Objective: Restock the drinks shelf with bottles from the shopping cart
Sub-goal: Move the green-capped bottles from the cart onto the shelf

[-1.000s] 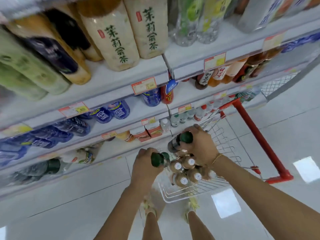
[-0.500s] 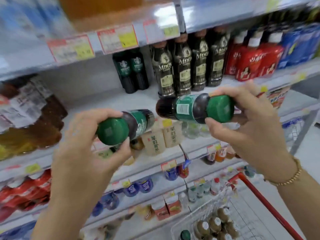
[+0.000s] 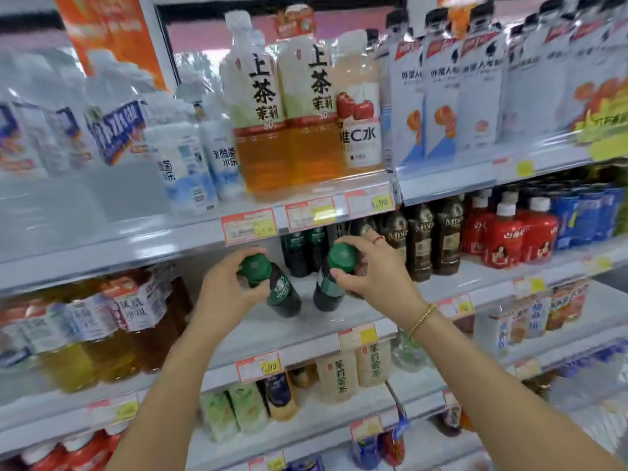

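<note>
Two dark bottles with green caps and green labels stand tilted on the middle shelf (image 3: 306,329). My left hand (image 3: 226,292) grips the cap end of the left bottle (image 3: 280,294). My right hand (image 3: 372,273) grips the cap end of the right bottle (image 3: 326,290). Both bottle bases rest on or just above the shelf board, in front of two matching dark green bottles (image 3: 302,248) standing at the back. The shopping cart is out of view.
Dark brown bottles (image 3: 421,239) and red bottles (image 3: 506,236) stand to the right on the same shelf. Amber tea bottles (image 3: 112,328) crowd the left. Price tags (image 3: 249,226) line the shelf edge above. Large tea bottles (image 3: 289,107) fill the upper shelf.
Both hands lifted the two green-capped bottles out of the cart, raised them to the shelf and turned them from lying sideways to nearly upright on the middle shelf. The view swung upward.
</note>
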`<action>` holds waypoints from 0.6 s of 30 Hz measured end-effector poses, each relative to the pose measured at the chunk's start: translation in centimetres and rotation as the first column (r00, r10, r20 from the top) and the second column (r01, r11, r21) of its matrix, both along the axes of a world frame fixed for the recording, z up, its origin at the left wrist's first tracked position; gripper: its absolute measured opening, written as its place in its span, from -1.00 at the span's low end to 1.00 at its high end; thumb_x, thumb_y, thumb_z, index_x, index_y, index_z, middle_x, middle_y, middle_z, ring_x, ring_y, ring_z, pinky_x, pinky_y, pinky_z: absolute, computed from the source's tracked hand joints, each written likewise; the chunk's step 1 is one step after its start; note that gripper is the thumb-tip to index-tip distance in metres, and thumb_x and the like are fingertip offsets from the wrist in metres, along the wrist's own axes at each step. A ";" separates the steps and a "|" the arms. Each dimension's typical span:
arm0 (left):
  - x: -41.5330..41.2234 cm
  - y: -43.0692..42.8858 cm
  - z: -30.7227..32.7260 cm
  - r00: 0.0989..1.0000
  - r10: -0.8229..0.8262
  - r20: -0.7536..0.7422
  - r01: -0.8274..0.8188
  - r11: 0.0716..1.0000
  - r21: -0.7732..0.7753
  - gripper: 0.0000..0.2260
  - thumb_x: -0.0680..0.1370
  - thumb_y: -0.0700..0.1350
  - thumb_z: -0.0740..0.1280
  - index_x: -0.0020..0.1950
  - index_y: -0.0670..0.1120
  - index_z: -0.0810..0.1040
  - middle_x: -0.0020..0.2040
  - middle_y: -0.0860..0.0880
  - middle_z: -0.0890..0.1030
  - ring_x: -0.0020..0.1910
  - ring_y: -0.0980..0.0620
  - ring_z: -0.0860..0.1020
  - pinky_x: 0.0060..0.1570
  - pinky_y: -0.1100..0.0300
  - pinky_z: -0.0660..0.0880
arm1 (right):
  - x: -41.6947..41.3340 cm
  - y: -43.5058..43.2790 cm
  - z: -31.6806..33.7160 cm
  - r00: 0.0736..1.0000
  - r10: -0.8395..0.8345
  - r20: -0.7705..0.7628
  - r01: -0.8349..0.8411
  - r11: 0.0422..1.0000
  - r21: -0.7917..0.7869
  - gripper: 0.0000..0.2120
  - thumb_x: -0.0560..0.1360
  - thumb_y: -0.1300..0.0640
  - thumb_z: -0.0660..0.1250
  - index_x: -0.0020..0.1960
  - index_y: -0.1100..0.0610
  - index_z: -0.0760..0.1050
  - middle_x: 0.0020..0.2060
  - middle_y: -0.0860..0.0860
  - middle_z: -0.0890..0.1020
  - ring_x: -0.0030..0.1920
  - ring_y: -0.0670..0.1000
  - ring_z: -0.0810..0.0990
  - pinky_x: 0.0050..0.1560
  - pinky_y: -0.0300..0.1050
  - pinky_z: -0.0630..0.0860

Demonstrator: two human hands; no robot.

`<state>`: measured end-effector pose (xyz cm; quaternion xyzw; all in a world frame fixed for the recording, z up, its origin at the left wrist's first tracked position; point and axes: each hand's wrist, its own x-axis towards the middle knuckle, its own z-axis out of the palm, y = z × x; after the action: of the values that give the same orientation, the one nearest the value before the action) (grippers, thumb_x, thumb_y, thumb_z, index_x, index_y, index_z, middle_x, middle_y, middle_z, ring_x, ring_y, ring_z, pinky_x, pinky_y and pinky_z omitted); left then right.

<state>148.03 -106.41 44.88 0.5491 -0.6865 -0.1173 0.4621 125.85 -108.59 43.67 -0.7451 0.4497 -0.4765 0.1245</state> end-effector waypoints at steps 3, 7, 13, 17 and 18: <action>0.7 -1.9 0.3 0.986 -0.080 -0.148 0.095 0.991 0.096 -0.59 0.40 -0.35 0.40 0.22 -0.10 0.52 0.06 -0.01 0.59 0.04 0.08 0.54 0.08 0.30 0.42 | 1.0 -1.3 0.1 1.000 -0.016 -0.012 0.017 1.000 0.013 -0.58 0.42 0.09 0.42 0.25 0.09 0.47 -0.07 -0.04 0.41 -0.13 -0.12 0.40 -0.13 -0.60 0.31; 1.2 -4.6 0.2 0.965 -0.129 -0.230 0.164 0.977 0.139 -0.64 0.43 -0.38 0.36 0.13 -0.03 0.47 0.00 0.10 0.58 0.00 0.17 0.53 0.13 0.24 0.36 | 2.5 -3.5 -0.8 0.997 0.014 0.078 -0.018 0.998 0.054 -0.58 0.42 0.09 0.41 0.26 0.07 0.47 -0.08 -0.04 0.50 -0.12 -0.14 0.47 -0.09 -0.47 0.40; 0.5 -7.8 -1.0 0.931 -0.220 -0.291 0.278 0.944 0.175 -0.69 0.47 -0.31 0.36 0.06 0.07 0.49 0.02 0.15 0.59 -0.02 0.30 0.57 0.12 0.36 0.44 | 4.6 -6.2 -1.8 0.935 0.076 0.346 -0.138 0.978 0.158 -0.62 0.50 0.16 0.33 0.30 0.11 0.38 -0.01 -0.12 0.54 -0.02 -0.23 0.50 0.04 -0.52 0.43; 0.6 -8.5 -2.9 0.906 -0.238 -0.351 0.309 0.937 0.163 -0.69 0.47 -0.29 0.37 0.13 0.00 0.49 0.06 0.11 0.60 -0.04 0.32 0.58 -0.02 0.45 0.47 | 5.0 -7.0 -2.9 0.922 0.153 0.355 -0.242 0.945 0.221 -0.68 0.49 0.12 0.35 0.23 0.06 0.41 0.08 0.02 0.60 0.09 -0.06 0.56 0.02 -0.43 0.47; 0.7 -8.5 -3.6 0.902 -0.239 -0.360 0.317 0.932 0.174 -0.65 0.44 -0.30 0.40 0.15 0.00 0.48 0.07 0.10 0.60 -0.01 0.25 0.59 0.02 0.40 0.48 | 4.7 -7.1 -3.5 0.916 0.186 0.355 -0.287 0.923 0.258 -0.63 0.47 0.11 0.37 0.24 0.06 0.40 0.12 -0.01 0.60 0.12 -0.08 0.55 0.07 -0.41 0.47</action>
<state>148.77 -114.86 41.32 0.4664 -0.6520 -0.3516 0.4835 130.50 -115.70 40.17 -0.6778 0.3967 -0.4984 0.3671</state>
